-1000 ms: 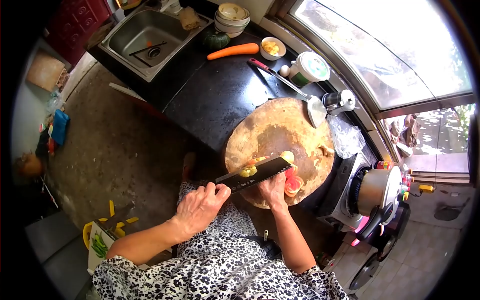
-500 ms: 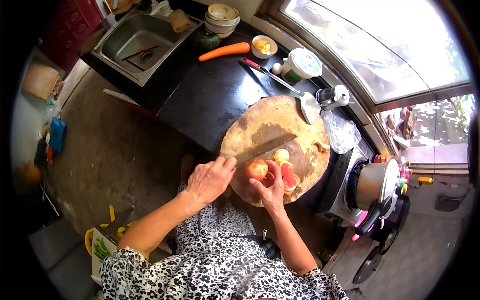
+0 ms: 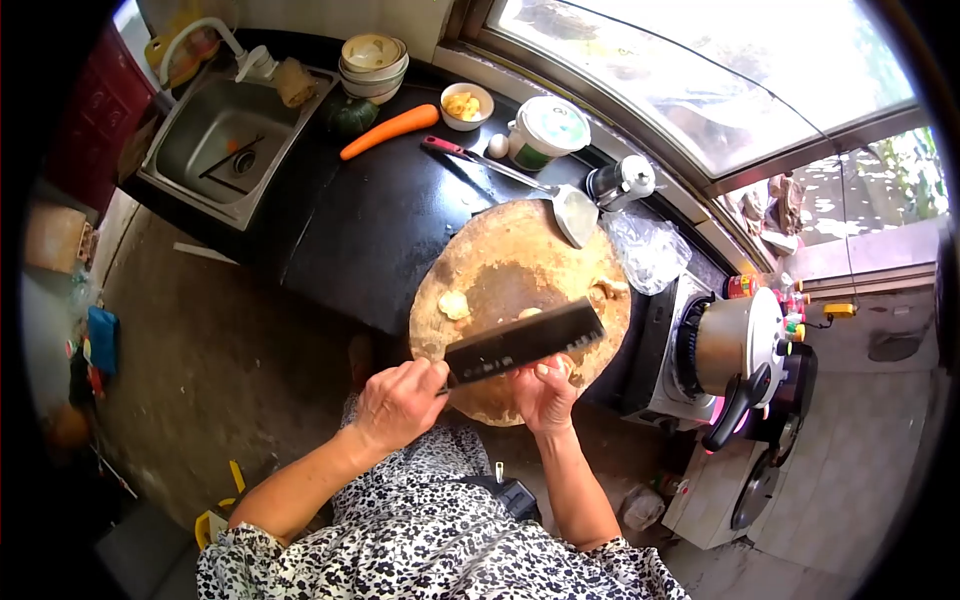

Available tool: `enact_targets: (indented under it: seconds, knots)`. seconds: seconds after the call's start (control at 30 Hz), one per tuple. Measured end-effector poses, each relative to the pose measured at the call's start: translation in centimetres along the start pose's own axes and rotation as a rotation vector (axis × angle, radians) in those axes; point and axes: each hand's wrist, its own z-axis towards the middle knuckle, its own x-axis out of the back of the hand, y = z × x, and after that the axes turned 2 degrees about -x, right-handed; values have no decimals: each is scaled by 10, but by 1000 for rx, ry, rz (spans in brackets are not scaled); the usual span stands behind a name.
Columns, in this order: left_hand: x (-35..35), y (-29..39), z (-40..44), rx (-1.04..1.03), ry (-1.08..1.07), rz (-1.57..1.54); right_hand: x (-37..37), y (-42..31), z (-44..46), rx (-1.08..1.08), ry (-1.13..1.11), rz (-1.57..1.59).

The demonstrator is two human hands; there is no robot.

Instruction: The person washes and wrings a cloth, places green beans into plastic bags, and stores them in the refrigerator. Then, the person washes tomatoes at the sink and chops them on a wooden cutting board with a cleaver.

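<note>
Yep, looks partway: 1 pale piece [image 3: 453,305] seemingly cut.
Left hand [image 3: 403,398] grips the cleaver [image 3: 525,341]; can't tell what's uncut or what the right hand [image 3: 546,398] holds.

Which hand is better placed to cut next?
Probably the left hand: it grips the cleaver at its handle end, while the right hand is close to the blade.

Streaming in hard from the upper-right window [image 3: 690,70], burnt near white, and glaring off the black surface [image 3: 345,225]! Dim over the floor [image 3: 230,340], bending lines toward the edges, dropping to black in the corners.
</note>
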Motion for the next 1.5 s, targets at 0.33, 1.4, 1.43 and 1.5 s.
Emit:
enact_targets:
  seconds: [0.33,1.4,1.43,1.5]
  knots:
    - [26,-64,25,58,-80,32,-33,15,35,151,234,-580]
    - [81,-111,-29,368,-98,-68,-7,1,98,453,605,-1325]
    - [81,-112,-32,364,-92,-58,-19,0,92,412,588,-1236]
    - [82,-113,-36,337,-76,-31,-52,4,76,295,519,-1138]
